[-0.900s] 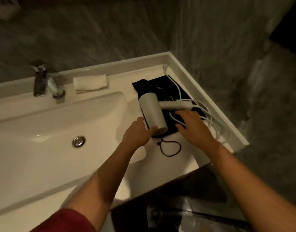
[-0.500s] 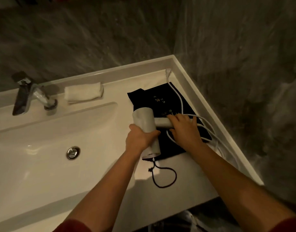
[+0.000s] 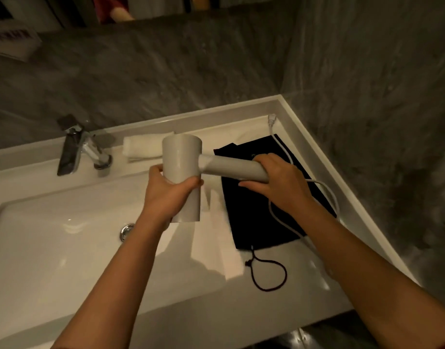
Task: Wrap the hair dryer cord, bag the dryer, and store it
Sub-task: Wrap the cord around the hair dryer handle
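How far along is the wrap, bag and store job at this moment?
Nothing is finished. In hand: the left hand grips the pale grey hair dryer by its barrel, the right hand its handle. Left: the white cord trails loose, the flat black drawstring bag lies empty on the white counter.

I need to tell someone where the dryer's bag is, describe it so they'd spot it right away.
Start at the white sink counter and go to its right end, by the wall corner. The bag lies flat there, under the cord. It is the only black thing on the counter, with a dark drawstring loop trailing off its near edge; the rolled towel by the tap is white.
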